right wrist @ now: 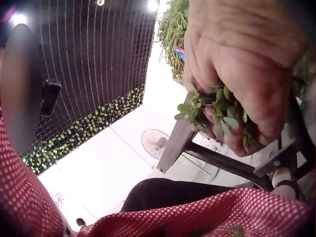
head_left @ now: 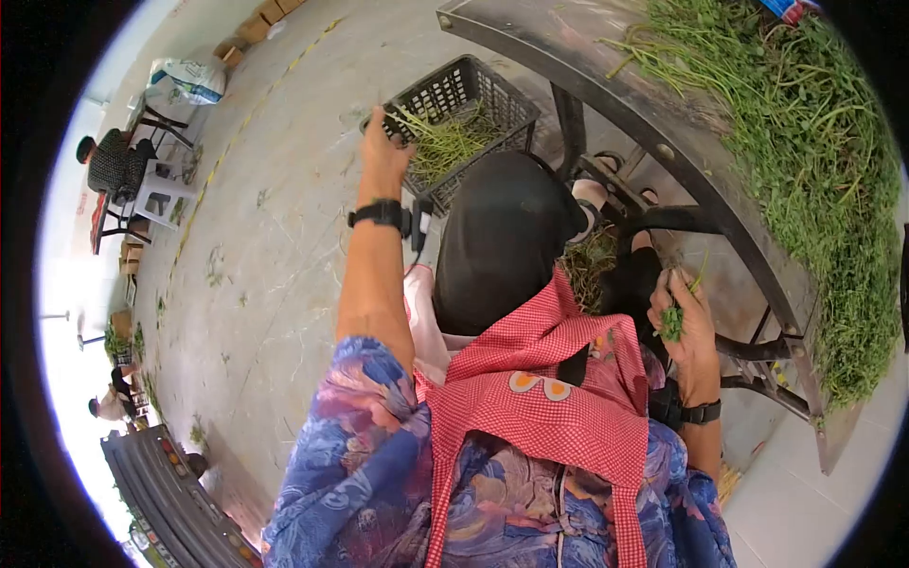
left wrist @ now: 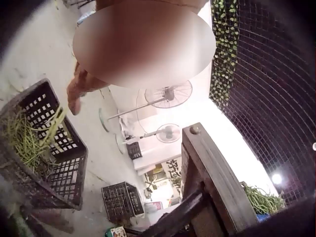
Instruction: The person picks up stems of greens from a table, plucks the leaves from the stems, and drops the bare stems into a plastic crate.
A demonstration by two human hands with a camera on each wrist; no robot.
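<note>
My right hand [head_left: 684,317] is curled round a small bunch of leafy green sprigs [head_left: 671,324], beside the table's near edge. In the right wrist view, the small rounded leaves [right wrist: 224,109] poke out between the curled fingers. Over on the left, my left hand [head_left: 384,156] reaches out over the near-left rim of a black plastic crate [head_left: 516,99]. Nothing shows in its grasp, and its fingers [left wrist: 75,96] hang loose beside the crate in the left wrist view. Pale green cut stems [head_left: 450,142] lie in a heap inside that crate.
A dark metal-framed table [head_left: 587,57] curves along the right, heaped with leafy greens [head_left: 805,161]. Below it, plant scraps [head_left: 592,270] lie on the floor by my feet. A second black crate [left wrist: 122,201] and fans [left wrist: 169,94] stand farther off. People sit at the far left.
</note>
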